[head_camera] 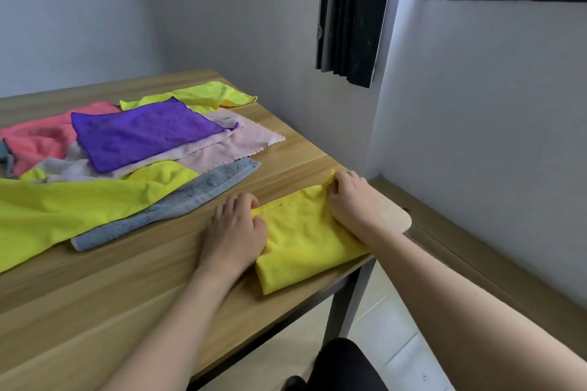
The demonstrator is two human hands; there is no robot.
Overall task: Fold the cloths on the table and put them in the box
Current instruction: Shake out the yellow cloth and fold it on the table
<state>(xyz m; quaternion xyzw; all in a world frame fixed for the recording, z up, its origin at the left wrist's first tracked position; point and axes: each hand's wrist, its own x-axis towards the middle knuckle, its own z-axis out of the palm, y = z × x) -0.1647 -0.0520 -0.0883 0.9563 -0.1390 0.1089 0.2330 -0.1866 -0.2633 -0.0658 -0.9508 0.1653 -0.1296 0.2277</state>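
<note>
- Yellow folded cloth (301, 241) lies on the near right corner of the wooden table (95, 295), close to the right edge.
- No box shows in this view, so I cannot tell what is in it.
- Left hand (233, 232) lies palm down at the left edge of the yellow folded cloth. Its fingers are bent and its thumb side touches the cloth. I cannot tell if it pinches the cloth or just presses on it.
- Right hand (352, 200) sits on the far right corner of the same cloth. Its fingers pinch a little bit of yellow cloth that sticks up.
- Both arms are bare and reach in from the near side.
- More cloths lie in a heap on the far left of the table, apart from the hands.
- A grey towel (178, 203) lies nearest the left hand, partly under a big yellow cloth (63, 209).
- A purple cloth (139, 133) lies on top of pale pink cloths (241, 146).
- A red-pink cloth (41, 136) is at the far left, and another yellow cloth (206, 95) is at the far side.
</note>
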